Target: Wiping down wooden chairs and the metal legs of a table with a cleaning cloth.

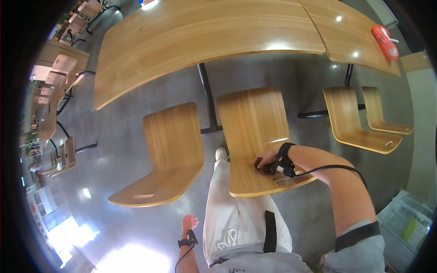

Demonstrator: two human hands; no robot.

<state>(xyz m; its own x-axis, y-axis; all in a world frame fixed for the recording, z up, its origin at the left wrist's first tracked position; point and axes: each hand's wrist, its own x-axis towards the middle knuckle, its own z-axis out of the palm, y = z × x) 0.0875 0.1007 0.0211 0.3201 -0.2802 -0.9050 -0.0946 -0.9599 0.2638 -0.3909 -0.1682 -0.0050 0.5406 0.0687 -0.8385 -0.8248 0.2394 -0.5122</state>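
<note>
My right hand (267, 158) reaches over the near panel of a bent-plywood chair (252, 119), close to its slot. Its fingers are bent beside a small dark thing (257, 163); whether they grip it is not clear. A black strap and a cabled device (286, 167) are on that wrist, partly hiding the palm. My left hand (190, 222) hangs low beside my white trousers, fingers apart and holding nothing. It wears a strapped device (192, 237) with a cable. A second plywood chair (174, 143) stands to the left, untouched.
A long wooden table (211, 30) lies beyond the chairs, on a black metal leg (206, 92). On an adjoining table (344, 30) is a red item (385, 42). More chairs (344, 116) stand right; clear plastic bins (406, 215) are at lower right. Further tables and chairs line the left.
</note>
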